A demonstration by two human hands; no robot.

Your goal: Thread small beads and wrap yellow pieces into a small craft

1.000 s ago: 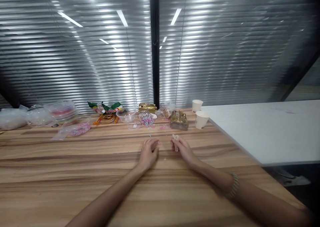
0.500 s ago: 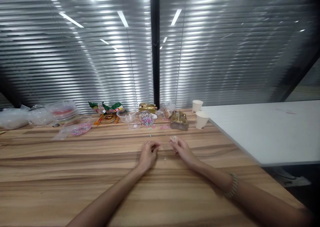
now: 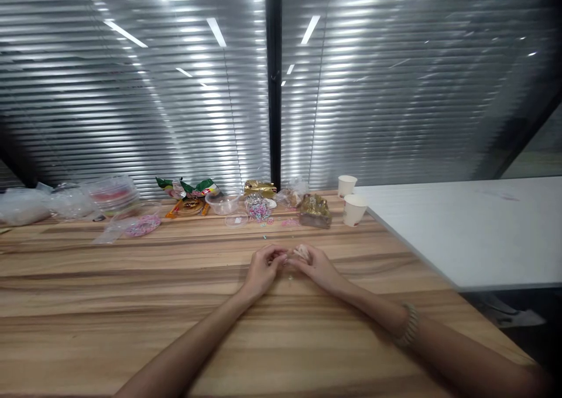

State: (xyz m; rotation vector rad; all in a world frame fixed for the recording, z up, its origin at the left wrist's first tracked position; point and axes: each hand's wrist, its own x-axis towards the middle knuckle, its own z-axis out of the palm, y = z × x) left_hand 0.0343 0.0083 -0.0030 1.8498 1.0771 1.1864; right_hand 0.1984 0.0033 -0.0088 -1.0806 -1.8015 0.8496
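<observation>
Both hands meet just above the wooden table (image 3: 184, 310), near the middle of the view. My left hand (image 3: 262, 269) is closed in a pinch, and whatever sits at its fingertips is too small to name. My right hand (image 3: 320, 269) is closed on a crumpled, pale, cream-coloured piece (image 3: 301, 251) that looks soft, with its fingertips close to the left ones. A tiny pale bit (image 3: 290, 278) lies on the wood just below the hands. A beaded-looking band (image 3: 410, 326) circles my right wrist.
Behind the hands stand a gold-wrapped block (image 3: 315, 212), two paper cups (image 3: 354, 212), a heap of small coloured rings or beads (image 3: 258, 208), a clear bowl (image 3: 222, 203) and green snack packets (image 3: 197, 188). Pink pieces (image 3: 143, 225) and stacked plastic lids (image 3: 114, 193) are left. A white table (image 3: 474, 228) adjoins right.
My right hand has moved left and slightly down, bringing the pale crumpled piece up to my left fingertips. The gap between the hands has closed; my left hand has barely moved.
</observation>
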